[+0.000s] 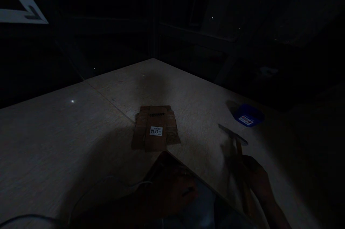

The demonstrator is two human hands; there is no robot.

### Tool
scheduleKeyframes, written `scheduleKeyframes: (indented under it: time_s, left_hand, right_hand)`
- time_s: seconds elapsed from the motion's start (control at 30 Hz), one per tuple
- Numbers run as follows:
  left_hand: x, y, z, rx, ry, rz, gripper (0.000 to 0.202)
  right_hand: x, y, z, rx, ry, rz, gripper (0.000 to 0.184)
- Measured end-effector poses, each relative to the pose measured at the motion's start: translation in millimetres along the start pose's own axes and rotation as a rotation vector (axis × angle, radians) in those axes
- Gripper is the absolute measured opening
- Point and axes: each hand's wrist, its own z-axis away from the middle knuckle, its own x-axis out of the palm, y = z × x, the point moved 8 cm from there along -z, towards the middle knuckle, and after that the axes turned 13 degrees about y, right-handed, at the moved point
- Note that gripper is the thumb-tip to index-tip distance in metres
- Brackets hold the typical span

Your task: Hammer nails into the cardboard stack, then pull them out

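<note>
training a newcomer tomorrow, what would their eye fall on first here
Likely the blue container on the right of the pale surface, vivid in the dark. Next, the cardboard with its white label near the centre, then the hammer in the right hand, lower right.

Right hand point(256, 177) is hiding part of the T-shaped, wooden-handled tool point(239, 147); white angular frame point(16, 17) is running off left!

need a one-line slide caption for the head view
In dim light, the right hand grips a hammer near a blue tub, with labelled cardboard on the table.
</note>
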Motion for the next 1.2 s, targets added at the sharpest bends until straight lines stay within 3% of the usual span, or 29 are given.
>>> scheduleKeyframes:
  time_s: [0.13, 0.3, 0.43, 0.73, 1.2]
  left_hand:
    - [0.1, -2.4, 0.2, -0.046, -0.013, 0.019, 0.006]
    - [-2.9, -6.2, 1.8, -0.104, -0.035, 0.033, 0.008]
    - [-6.6, -7.8, 1.5, -0.083, -0.025, 0.004, 0.011]
    - [-13.4, 3.7, -2.4, -0.076, -0.059, -0.009, 0.007]
    - [-15.1, 11.0, -3.5, -0.041, -0.071, -0.101, 0.01]
  right_hand:
    - [27.9, -60.8, -4.6, -0.122, 0.0, -0.105, 0.058]
    - [81.8, -164.4, -10.9, -0.364, -0.121, -0.09, 0.037]
    - [118.5, -212.1, -14.4, -0.419, -0.181, 0.015, 0.027]
    - [164.0, -232.8, -20.4, -0.342, -0.2, 0.137, 0.027]
    - [182.3, -242.5, -25.1, -0.357, -0.199, 0.166, 0.032]
